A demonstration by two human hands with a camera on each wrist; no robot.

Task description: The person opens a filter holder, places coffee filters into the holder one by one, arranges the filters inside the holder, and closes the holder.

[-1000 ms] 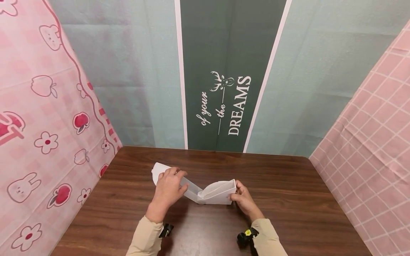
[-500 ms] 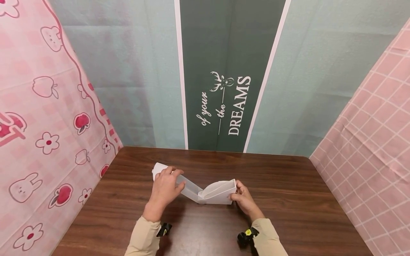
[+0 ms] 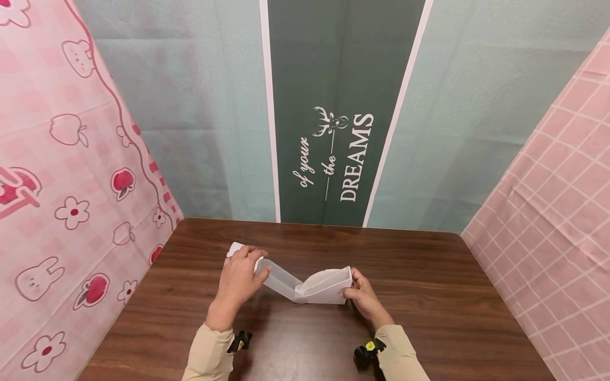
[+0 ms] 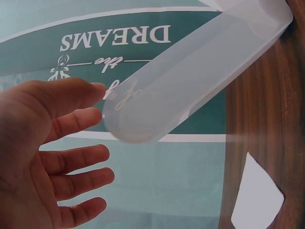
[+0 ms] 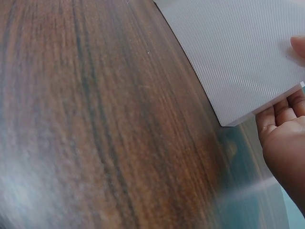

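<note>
A white plastic box (image 3: 326, 291) with a ribbed side stands on the table, its hinged translucent lid (image 3: 278, 280) swung out to the left and slanting upward. My right hand (image 3: 366, 302) grips the box's right end, thumb on the near side and fingers around the end. By the free end of the lid is my left hand (image 3: 238, 280), its fingers fairly straight and spread in the left wrist view. Thumb and index fingertips there lie at the lid's rounded edge; whether they touch it I cannot tell. A flat white piece (image 4: 257, 198) lies beyond that hand, partly covered by it in the head view.
The brown wood-grain table (image 3: 305, 344) reaches back to a green and teal cloth backdrop (image 3: 333, 69). Pink patterned cloths hang at the left (image 3: 71, 211) and right (image 3: 548, 227) sides.
My left hand has slid leftward along the lid to its free end, uncovering more of the lid. The right hand and the box have stayed put.
</note>
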